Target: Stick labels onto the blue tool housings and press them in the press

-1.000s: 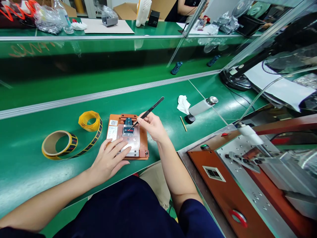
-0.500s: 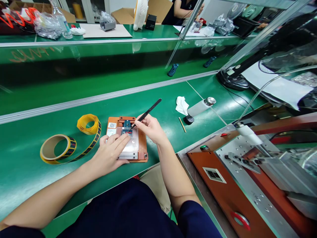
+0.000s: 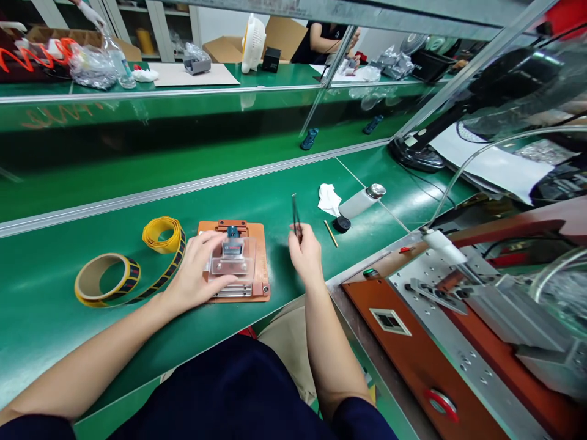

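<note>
An orange-brown fixture [image 3: 259, 256] lies on the green bench in front of me, with a dark blue part [image 3: 233, 231] in its upper middle. My left hand [image 3: 195, 269] reaches over the fixture's left side, thumb and fingers gripping a clear plastic plate [image 3: 247, 250] by its edges. The plate looks slightly blurred, and a dark label with lettering shows through its opening. To the right of the fixture, my right hand [image 3: 305, 253] is closed around black tweezers [image 3: 295, 211], which point upward away from the fixture.
A roll of yellow label tape [image 3: 87, 275] trails to a smaller yellow coil [image 3: 158, 229] at left. Toward the right lie a crumpled tissue [image 3: 329, 198], a bottle [image 3: 360, 203], a black cap [image 3: 342, 224] and a thin stick [image 3: 331, 233]. A press machine [image 3: 440, 318] stands at right. Another person [image 3: 323, 40] sits beyond the partition.
My right hand has moved right, off the fixture, and the tweezers now stand upright in it. My left hand has gone from lying flat on the clear plate to gripping its edges.
</note>
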Tool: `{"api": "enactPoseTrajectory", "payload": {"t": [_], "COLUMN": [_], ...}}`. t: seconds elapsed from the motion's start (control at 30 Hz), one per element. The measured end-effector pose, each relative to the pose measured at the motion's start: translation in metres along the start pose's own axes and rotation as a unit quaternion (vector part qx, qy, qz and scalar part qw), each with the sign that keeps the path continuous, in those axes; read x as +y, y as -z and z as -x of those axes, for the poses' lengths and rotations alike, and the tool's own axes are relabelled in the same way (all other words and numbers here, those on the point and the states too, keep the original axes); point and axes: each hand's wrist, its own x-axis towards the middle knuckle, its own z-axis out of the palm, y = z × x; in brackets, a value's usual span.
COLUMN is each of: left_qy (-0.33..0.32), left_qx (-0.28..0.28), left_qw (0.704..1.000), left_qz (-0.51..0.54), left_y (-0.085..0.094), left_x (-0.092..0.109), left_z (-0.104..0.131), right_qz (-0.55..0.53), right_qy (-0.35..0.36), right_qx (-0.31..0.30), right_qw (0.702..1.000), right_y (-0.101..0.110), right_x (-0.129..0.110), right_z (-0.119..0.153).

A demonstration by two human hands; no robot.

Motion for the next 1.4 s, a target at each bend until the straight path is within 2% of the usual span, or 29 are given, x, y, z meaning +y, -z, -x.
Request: {"api": "enactPoseTrajectory", "payload": {"t": [0.07,0.1,0.13,0.2,0.3,0.37,0.4,0.47,0.57,0.63,0.7,0.83,1.0,1.13,1.2,1.3,1.4], "left_qy": [-0.162,-0.236,-0.29,-0.334,-0.317,-0.298,-0.287,-0.268,-0.259,-0.264,-0.268,-0.248,-0.218,-0.226,-0.234,-0.242,-0.214], "left_qx": [0.075,0.082,0.066,-0.014,-0.128,-0.155,-0.155,-0.142,-0.137,-0.148,-0.165,-0.179,-0.169,-0.158,-0.162,-0.148,-0.145], "left_qw": [0.984,0.968,0.955,0.943,0.94,0.942,0.945,0.953,0.956,0.953,0.949,0.951,0.956,0.958,0.956,0.955,0.961], "left_qz": [-0.014,-0.013,-0.01,-0.006,-0.011,-0.009,-0.003,0.011,0.015,0.008,0.011,0.049,0.095,0.087,0.077,0.085,0.099], "left_y": [0.003,0.005,0.007,0.009,0.009,0.004,0.002,-0.004,-0.007,-0.005,-0.003,-0.006,-0.013,-0.012,-0.015,-0.031,-0.056], "left_x": [0.011,0.018,0.024,0.033,0.036,0.032,0.03,0.027,0.026,0.026,0.025,0.024,0.022,0.025,0.027,0.022,0.003], "left_z": [0.018,0.029,0.041,0.062,0.082,0.087,0.088,0.091,0.092,0.092,0.091,0.095,0.1,0.091,0.088,0.092,0.106], "right_qz": [0.105,0.148,0.183,0.234,0.285,0.265,0.227,0.109,-0.027,-0.048,-0.043,-0.038,-0.041,-0.046,-0.039,-0.028,-0.03], "right_qy": [0.026,0.034,0.039,0.038,0.01,0.019,0.046,0.126,0.213,0.234,0.24,0.236,0.236,0.248,0.242,0.208,0.178], "right_qx": [-0.026,-0.032,-0.036,-0.037,-0.01,0.005,-0.012,-0.107,-0.267,-0.31,-0.324,-0.342,-0.334,-0.344,-0.331,-0.285,-0.222], "right_qw": [0.994,0.988,0.982,0.971,0.959,0.964,0.973,0.98,0.939,0.92,0.914,0.909,0.912,0.905,0.911,0.935,0.958], "right_y": [-0.001,-0.001,-0.001,0.0,0.004,0.004,0.003,-0.003,-0.02,-0.03,-0.037,-0.041,-0.046,-0.048,-0.05,-0.058,-0.065], "right_x": [0.014,0.02,0.026,0.035,0.034,0.021,0.012,-0.009,-0.031,-0.034,-0.029,-0.019,-0.021,-0.025,-0.024,-0.018,-0.017], "right_z": [0.012,0.017,0.022,0.028,0.031,0.029,0.028,0.026,0.024,0.023,0.022,0.012,-0.003,0.007,0.014,0.013,0.005]}}
